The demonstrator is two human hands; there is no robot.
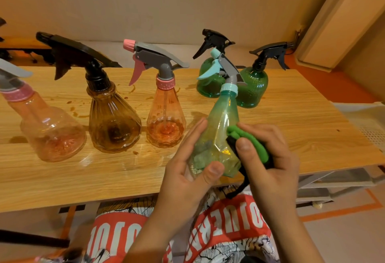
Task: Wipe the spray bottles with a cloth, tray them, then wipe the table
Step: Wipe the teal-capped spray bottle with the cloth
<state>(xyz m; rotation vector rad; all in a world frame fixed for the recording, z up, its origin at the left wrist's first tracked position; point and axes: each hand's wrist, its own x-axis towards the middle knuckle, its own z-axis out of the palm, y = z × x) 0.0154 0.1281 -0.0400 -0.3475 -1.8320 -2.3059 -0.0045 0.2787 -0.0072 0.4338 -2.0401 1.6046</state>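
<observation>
Your left hand (pixel 187 162) curls round the teal bottle (pixel 221 125) over the table (pixel 62 179). Your right hand (pixel 270 158) pinches the green cloth (pixel 253 141) against its side. A pink bottle (pixel 165 121) stands just beyond your left hand, and a dark green bottle (pixel 253 91) stands beyond your right.

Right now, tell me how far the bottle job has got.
Done: nothing shows as finished. In hand: the left hand grips the teal-capped bottle while the right hand presses the green cloth on it. Left: five bottles stand untrayed on the table, which carries wet marks to wipe.
</observation>
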